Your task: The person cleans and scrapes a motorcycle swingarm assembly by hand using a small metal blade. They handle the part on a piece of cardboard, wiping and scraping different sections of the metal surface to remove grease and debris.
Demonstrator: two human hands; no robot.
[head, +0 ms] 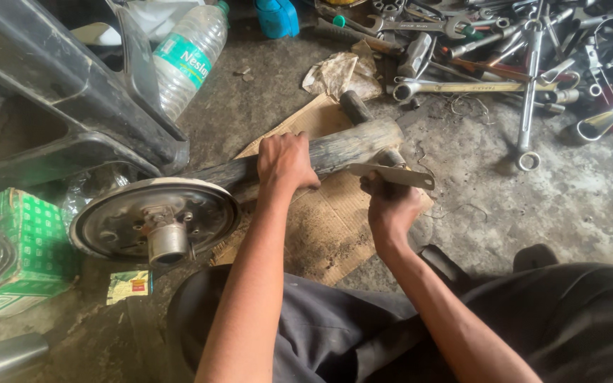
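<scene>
On the floor, head view: left hand grips the wooden bar wedged under the round metal drum at 9 o'clock. Right hand clasps a flat metal tool. Drum remains mounted; removal looks unfinished.

The wooden bar under my left grip is weathered grey-black, lying on tan cardboard. The metal strip in my right grip is dull silver. Near left sits a green box with a white grid pattern; far off, a blue container.
</scene>
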